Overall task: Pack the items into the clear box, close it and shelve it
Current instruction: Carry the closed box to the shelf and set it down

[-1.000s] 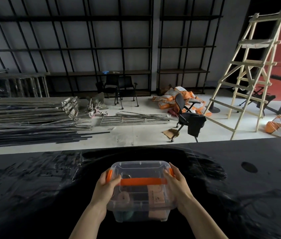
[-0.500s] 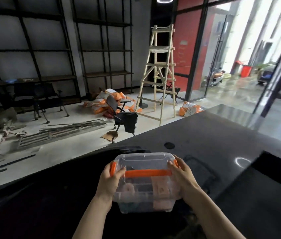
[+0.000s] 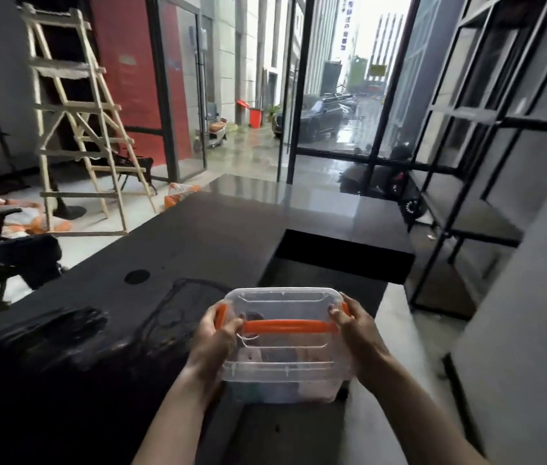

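Observation:
The clear box (image 3: pixel 284 355) has its lid on, with an orange handle across the top and orange clips at both ends. Blurred items show through its walls. I hold it in the air in front of me, above the right end of the black table (image 3: pixel 218 236). My left hand (image 3: pixel 213 344) grips its left end and my right hand (image 3: pixel 357 333) grips its right end. A black metal shelving unit (image 3: pixel 487 122) stands at the right.
A wooden ladder (image 3: pixel 77 122) stands at the left beyond the table, with a black office chair (image 3: pixel 7 260) and orange sacks near it. Glass doors ahead show a wet street. A grey wall fills the near right. Crumpled black film (image 3: pixel 64 327) lies on the table.
My view has swung to the right, from the back shelves and ladder to the glass doors and right-hand shelving. The closed box has travelled with both hands, off the table and toward its right end.

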Demonstrator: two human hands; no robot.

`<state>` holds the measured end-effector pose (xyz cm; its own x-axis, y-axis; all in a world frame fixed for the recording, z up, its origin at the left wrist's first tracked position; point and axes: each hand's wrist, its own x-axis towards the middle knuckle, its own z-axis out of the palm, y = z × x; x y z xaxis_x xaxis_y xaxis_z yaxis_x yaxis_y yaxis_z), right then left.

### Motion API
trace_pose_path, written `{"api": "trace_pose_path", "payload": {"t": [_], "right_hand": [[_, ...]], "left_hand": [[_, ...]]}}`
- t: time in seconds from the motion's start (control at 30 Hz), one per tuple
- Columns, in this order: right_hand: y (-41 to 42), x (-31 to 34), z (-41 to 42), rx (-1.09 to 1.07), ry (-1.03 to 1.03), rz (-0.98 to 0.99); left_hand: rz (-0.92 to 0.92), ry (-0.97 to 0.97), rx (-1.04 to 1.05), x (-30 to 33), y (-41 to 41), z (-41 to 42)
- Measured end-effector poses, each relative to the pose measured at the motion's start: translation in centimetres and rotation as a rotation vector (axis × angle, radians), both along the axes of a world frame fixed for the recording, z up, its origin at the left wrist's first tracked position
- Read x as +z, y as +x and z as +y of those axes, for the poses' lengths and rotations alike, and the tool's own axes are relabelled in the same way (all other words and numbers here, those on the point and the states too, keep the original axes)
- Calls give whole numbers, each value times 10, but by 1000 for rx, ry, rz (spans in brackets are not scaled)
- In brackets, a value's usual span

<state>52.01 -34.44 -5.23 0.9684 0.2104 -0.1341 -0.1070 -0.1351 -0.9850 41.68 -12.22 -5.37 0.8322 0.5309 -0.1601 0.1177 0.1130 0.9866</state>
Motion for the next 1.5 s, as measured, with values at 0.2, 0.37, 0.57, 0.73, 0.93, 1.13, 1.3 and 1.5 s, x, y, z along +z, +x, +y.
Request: {"api": "trace_pose_path", "payload": {"t": [0.2,0.37,0.57,0.73,0.93,1.13,1.3,1.5], "right_hand": [[10,-49,-112,-214,2,25],[26,-117,-190,-294,39,29],[42,-194,-280,-344,45,38],[54,-204,-341,-407,39,51],[93,-208,-379,-462,53,66],[169,-214,-395,-497,7,45],[258,-205,-398,-540,-40,48],[369,-181,-403,-612,-41,57]], "left_hand": [[22,106,-202,-44,55,-92],[14,115,-281,-111,89,-167],[50,91,-331,-188,123,-253],[48,115,-390,-194,147,-317],[37,107,-455,-199,199,-355],[20,36,-491,-212,283,-373],[9,9,-536,-226,393,-382],[-22,17,-591,-204,535,-394]]}}
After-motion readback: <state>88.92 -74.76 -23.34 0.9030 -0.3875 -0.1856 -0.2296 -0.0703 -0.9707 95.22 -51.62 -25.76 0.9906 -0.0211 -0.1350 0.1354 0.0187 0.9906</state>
